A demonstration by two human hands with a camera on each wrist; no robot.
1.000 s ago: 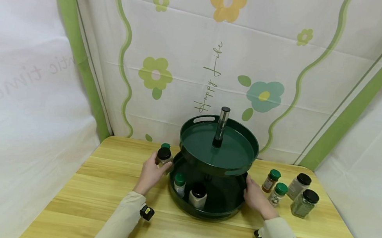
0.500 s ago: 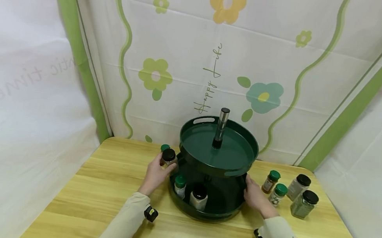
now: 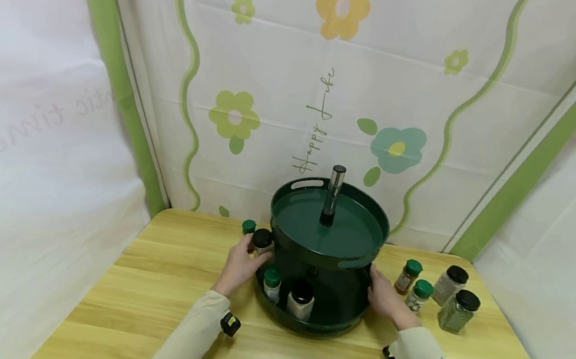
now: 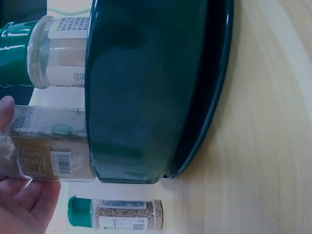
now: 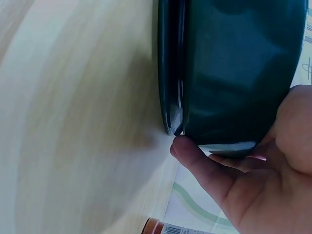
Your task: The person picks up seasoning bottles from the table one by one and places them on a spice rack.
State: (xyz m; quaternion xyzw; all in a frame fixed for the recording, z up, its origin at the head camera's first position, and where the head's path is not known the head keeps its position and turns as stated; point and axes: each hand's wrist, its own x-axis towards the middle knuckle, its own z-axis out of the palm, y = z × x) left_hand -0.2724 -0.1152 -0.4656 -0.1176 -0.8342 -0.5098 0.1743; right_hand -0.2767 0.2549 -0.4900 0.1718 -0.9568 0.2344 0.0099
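A dark green two-tier round tray (image 3: 319, 325) stands on the table, a metal post (image 3: 335, 188) rising through its upper tier. My left hand (image 3: 241, 266) grips a black-lidded spice jar (image 3: 262, 243) at the left side of the lower tier. In the left wrist view this jar (image 4: 53, 146) is clear and square-sided, with brown contents, thumb and fingers on opposite sides. My right hand (image 3: 386, 297) holds the lower tier's right rim; in the right wrist view some fingers are hidden behind its wall (image 5: 234, 87). A green-lidded shaker (image 3: 271, 287) and another black-lidded jar (image 3: 300, 302) stand in the lower tier.
Behind my left hand a green-lidded shaker (image 3: 248, 227) stands on the table (image 3: 159, 283). At the right are two green-lidded shakers (image 3: 406, 279) and two black-lidded jars (image 3: 456, 312). A patterned curtain (image 3: 277, 83) hangs behind.
My left hand has moved right and slightly lower with the spice jar, bringing it in over the lower tier's left edge. My right hand stays on the rim.
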